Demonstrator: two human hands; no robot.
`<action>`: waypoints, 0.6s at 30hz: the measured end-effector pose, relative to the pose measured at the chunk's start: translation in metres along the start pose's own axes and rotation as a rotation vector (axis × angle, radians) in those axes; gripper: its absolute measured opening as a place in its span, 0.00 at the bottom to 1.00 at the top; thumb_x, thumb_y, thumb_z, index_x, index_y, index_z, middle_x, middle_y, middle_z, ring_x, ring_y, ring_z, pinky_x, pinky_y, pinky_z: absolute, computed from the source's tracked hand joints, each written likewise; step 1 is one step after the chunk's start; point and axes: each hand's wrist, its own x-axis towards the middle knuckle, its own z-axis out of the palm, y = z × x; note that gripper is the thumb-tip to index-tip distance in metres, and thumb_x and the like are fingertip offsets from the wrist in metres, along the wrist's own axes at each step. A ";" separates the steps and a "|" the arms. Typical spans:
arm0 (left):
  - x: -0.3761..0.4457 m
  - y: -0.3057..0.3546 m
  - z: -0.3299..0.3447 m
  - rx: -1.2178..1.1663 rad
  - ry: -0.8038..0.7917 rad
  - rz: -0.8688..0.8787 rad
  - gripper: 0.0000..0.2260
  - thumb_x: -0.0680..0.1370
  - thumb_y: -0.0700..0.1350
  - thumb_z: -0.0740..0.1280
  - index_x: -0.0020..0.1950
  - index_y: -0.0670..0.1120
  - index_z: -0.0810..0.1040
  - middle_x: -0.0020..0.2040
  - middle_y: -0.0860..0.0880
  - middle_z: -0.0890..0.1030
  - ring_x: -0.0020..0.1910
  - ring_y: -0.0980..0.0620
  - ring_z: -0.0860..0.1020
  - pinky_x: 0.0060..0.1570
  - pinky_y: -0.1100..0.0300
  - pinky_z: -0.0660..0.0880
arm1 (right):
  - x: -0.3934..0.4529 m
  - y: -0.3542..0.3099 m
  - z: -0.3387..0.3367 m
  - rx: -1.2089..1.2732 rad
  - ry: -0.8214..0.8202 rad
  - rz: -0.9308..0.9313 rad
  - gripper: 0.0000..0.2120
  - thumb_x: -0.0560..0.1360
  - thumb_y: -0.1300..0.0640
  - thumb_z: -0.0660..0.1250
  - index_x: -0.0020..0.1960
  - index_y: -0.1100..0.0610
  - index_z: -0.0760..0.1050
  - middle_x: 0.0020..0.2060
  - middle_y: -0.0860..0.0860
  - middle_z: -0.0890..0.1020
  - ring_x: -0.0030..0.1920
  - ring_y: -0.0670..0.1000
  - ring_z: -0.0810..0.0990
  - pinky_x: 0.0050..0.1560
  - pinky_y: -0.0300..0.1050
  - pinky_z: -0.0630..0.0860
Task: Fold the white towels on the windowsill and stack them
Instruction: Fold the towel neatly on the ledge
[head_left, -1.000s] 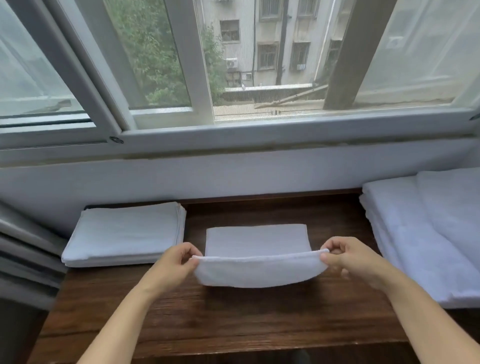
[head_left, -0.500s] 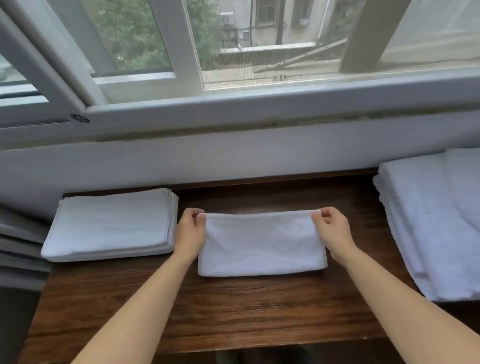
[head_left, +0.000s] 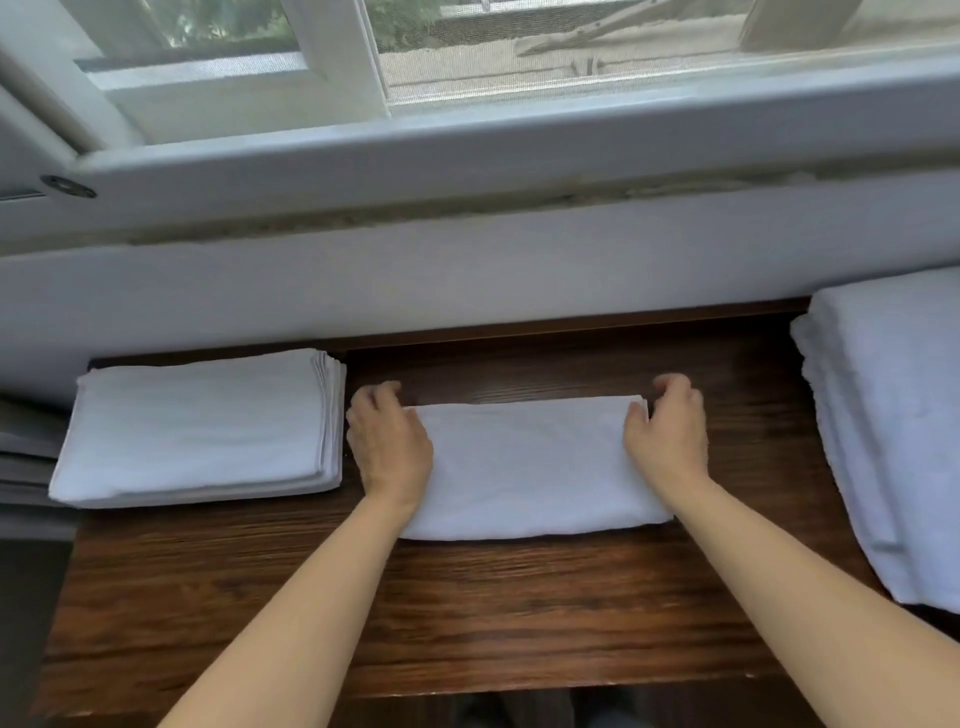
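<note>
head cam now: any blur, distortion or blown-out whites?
Head view: wide-angle bend bows the window frame; soft daylight, no hard shadows; left hand and right hand smeared at the fingertips; the folded towel, the left stack and the right pile read as near-flat white, little weave detail.

Bare wood along the near desk edge, open for passage. Narrow gap only between folded towel and left stack. Wider bare strip before the right pile. Blocked behind by the white wall.
</note>
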 end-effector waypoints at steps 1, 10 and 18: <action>-0.007 0.006 0.003 0.044 0.031 0.131 0.15 0.79 0.38 0.67 0.66 0.41 0.75 0.69 0.37 0.72 0.67 0.36 0.72 0.65 0.41 0.72 | -0.007 -0.002 0.005 -0.163 0.075 -0.149 0.19 0.77 0.58 0.70 0.67 0.59 0.72 0.58 0.57 0.78 0.59 0.60 0.78 0.56 0.56 0.77; -0.064 0.024 0.049 0.304 -0.429 0.604 0.30 0.85 0.59 0.45 0.84 0.49 0.42 0.84 0.48 0.38 0.83 0.44 0.36 0.81 0.45 0.36 | -0.066 -0.013 0.079 -0.485 -0.395 -0.652 0.38 0.81 0.42 0.50 0.83 0.50 0.35 0.83 0.53 0.37 0.82 0.55 0.32 0.82 0.58 0.37; -0.045 -0.015 0.040 0.425 -0.334 0.452 0.36 0.81 0.68 0.46 0.85 0.54 0.43 0.85 0.48 0.42 0.83 0.46 0.38 0.81 0.41 0.41 | -0.040 0.033 0.059 -0.626 -0.239 -0.523 0.36 0.81 0.34 0.45 0.84 0.45 0.39 0.84 0.53 0.41 0.83 0.57 0.37 0.82 0.61 0.41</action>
